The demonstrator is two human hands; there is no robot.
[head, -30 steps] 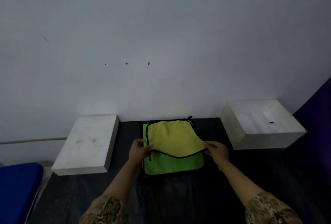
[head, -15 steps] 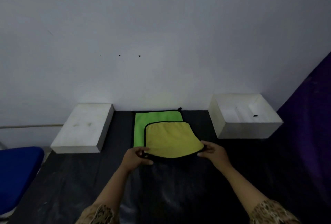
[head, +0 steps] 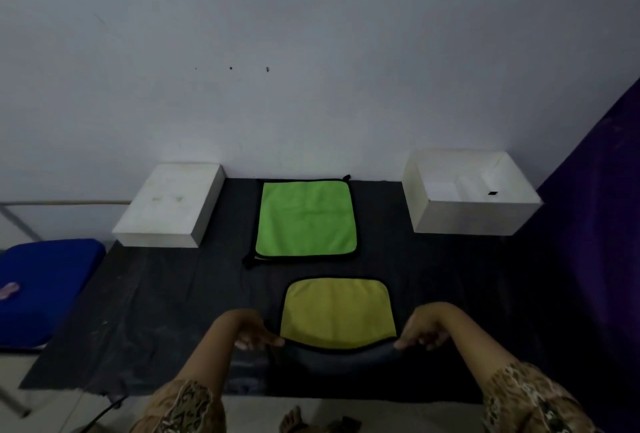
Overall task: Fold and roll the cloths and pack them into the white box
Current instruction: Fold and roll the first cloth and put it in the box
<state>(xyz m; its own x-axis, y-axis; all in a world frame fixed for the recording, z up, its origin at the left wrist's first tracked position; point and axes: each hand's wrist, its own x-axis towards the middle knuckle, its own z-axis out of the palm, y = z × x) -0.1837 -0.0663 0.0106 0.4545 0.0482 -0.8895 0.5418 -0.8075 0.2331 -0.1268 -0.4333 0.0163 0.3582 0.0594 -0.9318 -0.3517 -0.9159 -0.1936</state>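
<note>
A yellow cloth (head: 337,311) with a black hem lies on the black mat, close to me. My left hand (head: 251,332) pinches its near left corner and my right hand (head: 420,330) pinches its near right corner; the near edge is lifted and its grey underside shows. A green cloth (head: 306,219) lies flat on top of a stack farther back, against the wall. The open white box (head: 469,216) stands at the back right with nothing but a small dark speck inside.
A white box lid (head: 169,205) lies upside down at the back left. The black mat (head: 156,311) covers the floor in front of a white wall. A blue cushion (head: 41,290) sits at the left, a purple cloth (head: 595,224) at the right.
Both hands have pulled the yellow cloth off the stack and toward me. The green cloth beneath is now fully uncovered.
</note>
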